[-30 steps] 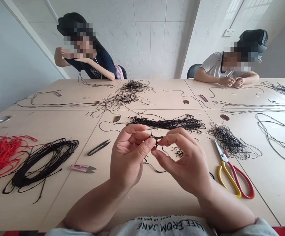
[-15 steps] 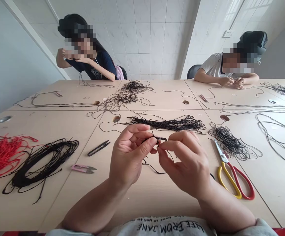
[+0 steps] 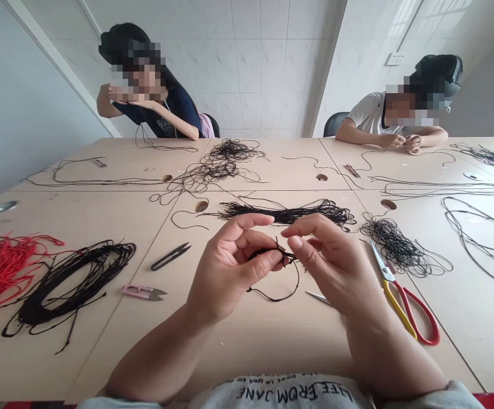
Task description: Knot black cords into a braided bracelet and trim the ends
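- Left hand (image 3: 230,278), lower centre of the frame: the thumb (image 3: 264,268) presses the braided black cord (image 3: 268,253) against the curled fingers; the index finger (image 3: 251,225) is lifted above it.
- Right hand (image 3: 340,267), lower centre-right: the fingers (image 3: 309,238) are bent and apart, with the thumb and index tips just above the cord's end. Contact cannot be told.
- The braided black cord lies between the hands, above the bench (image 3: 247,352); a thin tail (image 3: 275,297) hangs below it in a loop.
- Just beyond the hands: a long black cord bundle (image 3: 287,215).
- Beside the right hand: a steel blade tip (image 3: 317,297), partly hidden, and red-and-yellow-handled scissors (image 3: 409,318).
- Left of the hands: black thread snips (image 3: 170,257), pink thread snips (image 3: 142,292), a black cord coil (image 3: 68,289) and a red cord pile (image 3: 4,272).
- Upper left and upper right of the frame: two seated co-workers (image 3: 157,108) (image 3: 392,113), each with both hands raised.
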